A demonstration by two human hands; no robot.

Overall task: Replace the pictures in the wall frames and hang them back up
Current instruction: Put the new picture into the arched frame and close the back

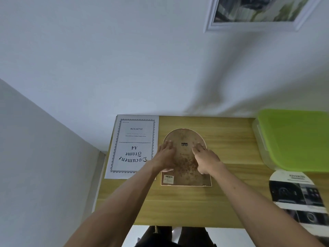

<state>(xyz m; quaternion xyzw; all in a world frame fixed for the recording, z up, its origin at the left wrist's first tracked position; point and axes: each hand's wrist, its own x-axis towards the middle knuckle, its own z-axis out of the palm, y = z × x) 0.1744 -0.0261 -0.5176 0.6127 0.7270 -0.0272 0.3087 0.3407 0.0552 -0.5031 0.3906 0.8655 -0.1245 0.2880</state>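
- Pressing flat, fingers straight: left hand (166, 155) and right hand (204, 157) on arched frame (185, 179), face-down mid-tabletop (222, 202), backing exposed for swapping.
- Lying at far-left corner: insert sheet (131, 139).

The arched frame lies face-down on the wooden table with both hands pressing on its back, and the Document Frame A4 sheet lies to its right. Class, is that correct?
Not quite. The head view shows the Document Frame A4 sheet lying to the left of the arched frame, not to its right. The rest holds: the frame lies face-down on the wooden table, with the left hand and right hand pressing on its back.
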